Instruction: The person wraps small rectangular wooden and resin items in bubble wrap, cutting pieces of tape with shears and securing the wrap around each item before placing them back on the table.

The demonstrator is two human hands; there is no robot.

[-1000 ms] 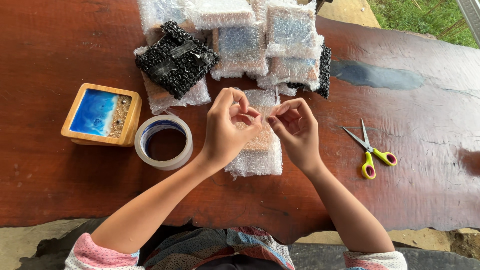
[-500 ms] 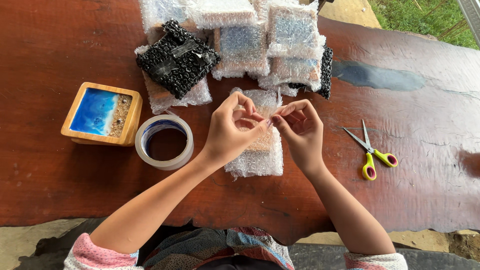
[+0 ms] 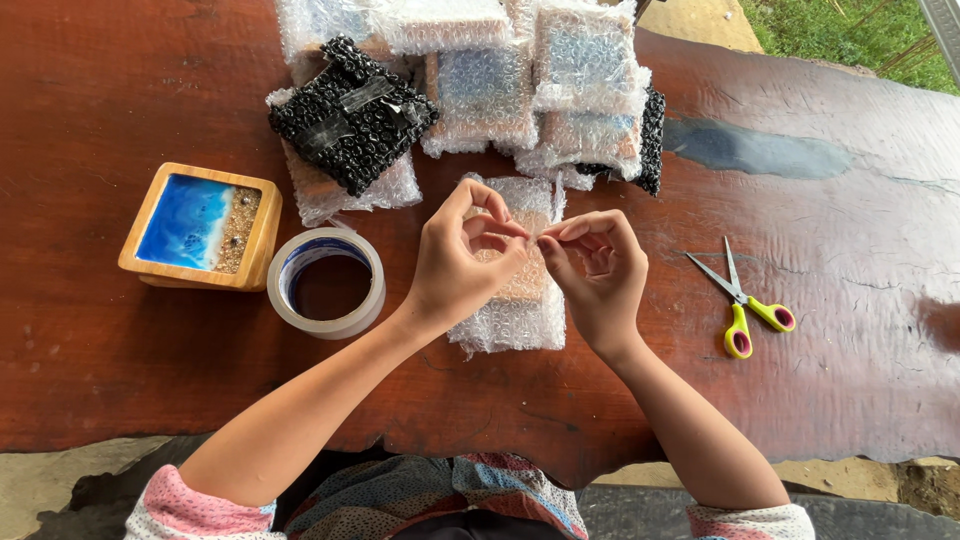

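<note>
My left hand (image 3: 462, 258) and my right hand (image 3: 597, 272) are raised just above a bubble-wrapped parcel (image 3: 512, 322) lying on the dark red wooden table (image 3: 150, 380). The thumb and forefinger tips of both hands pinch together and meet over the parcel's top end. Between them is a small, thin, clear strip that looks like tape; it is too small to see well. The hands hide the middle of the parcel.
A roll of clear tape (image 3: 325, 283) lies left of my left hand, beside a wooden box with a blue top (image 3: 200, 225). Yellow-handled scissors (image 3: 745, 305) lie to the right. A black-wrapped parcel (image 3: 350, 110) and several clear-wrapped parcels (image 3: 545, 85) are piled behind.
The fingertips of both hands have drawn closer together over the parcel. Nothing else on the table has moved.
</note>
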